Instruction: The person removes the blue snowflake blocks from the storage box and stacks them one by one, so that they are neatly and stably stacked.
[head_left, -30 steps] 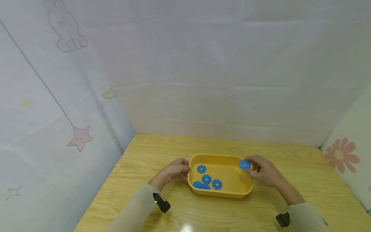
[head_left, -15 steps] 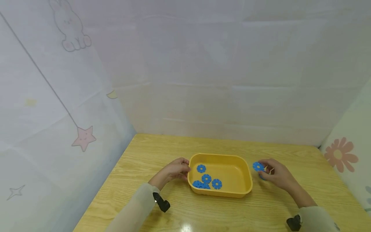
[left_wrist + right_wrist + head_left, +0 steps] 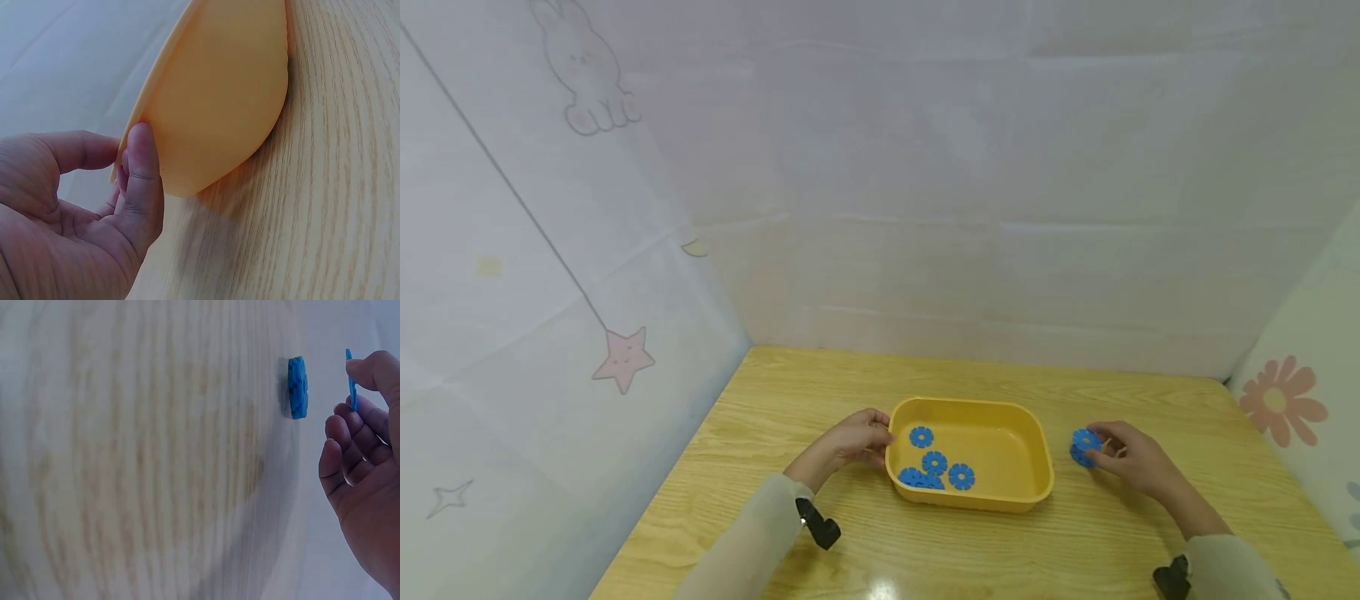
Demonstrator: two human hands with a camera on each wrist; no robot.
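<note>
A yellow plastic tray (image 3: 977, 502) sits mid-table, with several blue snowflake discs (image 3: 961, 477) toward its left end. My left hand (image 3: 854, 437) pinches the tray's left rim; in the left wrist view the thumb (image 3: 142, 169) lies along the outer wall. To the right of the tray, my right hand (image 3: 1133, 457) pinches one blue snowflake disc (image 3: 351, 380) by its edge, between thumb and finger. Below that disc, a short stack of blue snowflake discs (image 3: 298, 387) rests on the table, with a gap between stack and held disc in the right wrist view.
The wooden table (image 3: 820, 550) runs back to a pale fabric backdrop (image 3: 940, 208). A printed fabric panel (image 3: 550, 350) stands along the left side, and another panel (image 3: 1330, 333) rises at the right. Black wrist cameras (image 3: 818, 525) are strapped over the sleeves.
My right hand has carried the blue snowflake disc from over the tray's right rim rightward, to above the stack on the table. The left hand stays on the rim.
</note>
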